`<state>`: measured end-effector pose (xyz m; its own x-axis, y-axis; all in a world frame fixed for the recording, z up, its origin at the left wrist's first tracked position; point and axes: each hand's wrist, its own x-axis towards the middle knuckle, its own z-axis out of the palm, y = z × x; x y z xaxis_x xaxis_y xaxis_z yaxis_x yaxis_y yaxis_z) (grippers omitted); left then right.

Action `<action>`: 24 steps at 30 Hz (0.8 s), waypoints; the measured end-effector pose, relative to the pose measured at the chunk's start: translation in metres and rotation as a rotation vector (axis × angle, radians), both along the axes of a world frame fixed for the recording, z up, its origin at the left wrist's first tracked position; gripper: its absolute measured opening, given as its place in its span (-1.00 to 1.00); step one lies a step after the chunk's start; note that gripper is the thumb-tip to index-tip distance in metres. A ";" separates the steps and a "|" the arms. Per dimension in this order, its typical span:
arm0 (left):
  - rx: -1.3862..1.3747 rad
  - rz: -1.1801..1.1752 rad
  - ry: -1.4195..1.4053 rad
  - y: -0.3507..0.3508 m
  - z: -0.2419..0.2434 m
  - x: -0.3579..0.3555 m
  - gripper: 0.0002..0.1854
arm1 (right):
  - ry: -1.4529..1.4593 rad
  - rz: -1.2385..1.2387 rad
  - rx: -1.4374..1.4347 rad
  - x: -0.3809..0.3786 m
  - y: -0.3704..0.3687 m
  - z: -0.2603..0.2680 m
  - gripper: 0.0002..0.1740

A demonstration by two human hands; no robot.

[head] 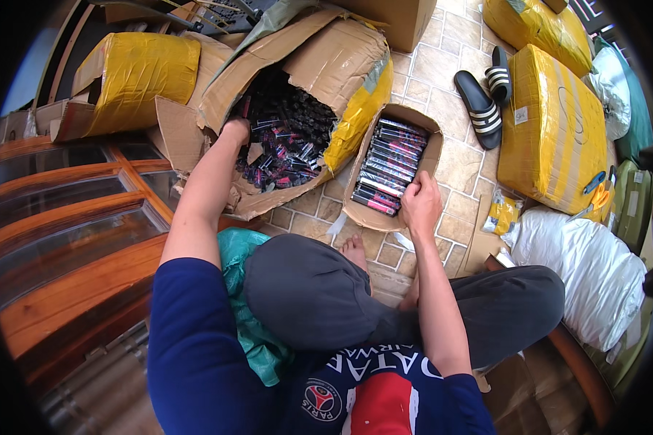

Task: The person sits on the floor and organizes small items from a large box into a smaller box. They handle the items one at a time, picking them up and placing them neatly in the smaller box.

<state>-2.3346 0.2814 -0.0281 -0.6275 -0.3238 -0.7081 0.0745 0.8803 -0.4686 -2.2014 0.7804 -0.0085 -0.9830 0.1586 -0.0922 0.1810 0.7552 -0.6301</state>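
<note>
My left hand (pixel 235 131) reaches into the near left side of a large torn cardboard carton (pixel 326 60). Its fingers are partly hidden, so what they hold is unclear. Inside that carton lies a loose heap of small dark tubes (pixel 288 147) with pink and silver parts. Beside it on the floor stands a small open cardboard box (pixel 434 142). Wrapped slim black packs (pixel 394 157) with pink and white printing lie in it, stacked in a row. My right hand (pixel 422 202) grips this box's near right edge, fingers curled over the rim.
Yellow-taped parcels (pixel 555 130) stand at the right, with orange-handled scissors (pixel 597 198) and a blue cutter (pixel 594 182) on one. Black slides (pixel 479 109) lie on the tiled floor (pixel 454 157). A white plastic-wrapped bundle (pixel 577 272) sits near my right knee. A wooden glazed door (pixel 87 217) borders the left.
</note>
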 end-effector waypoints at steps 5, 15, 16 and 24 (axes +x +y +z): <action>0.125 0.051 0.654 -0.037 -0.048 0.005 -0.25 | 0.012 -0.001 0.010 -0.001 -0.002 0.002 -0.91; 0.239 0.318 0.607 -0.030 -0.076 -0.023 0.02 | -0.047 -0.016 0.011 -0.004 -0.006 0.002 -0.90; 0.250 0.298 0.636 -0.030 -0.077 -0.025 0.02 | -0.059 -0.022 0.007 -0.005 -0.007 0.002 -0.90; 0.191 0.350 0.691 -0.029 -0.086 -0.027 0.00 | -0.064 -0.019 0.030 -0.008 -0.009 0.001 -0.91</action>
<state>-2.3615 0.2526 -0.1139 -0.8292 -0.4953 -0.2589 -0.4732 0.8687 -0.1463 -2.2090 0.7710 -0.0072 -0.9722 0.1806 -0.1493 0.2342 0.7697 -0.5939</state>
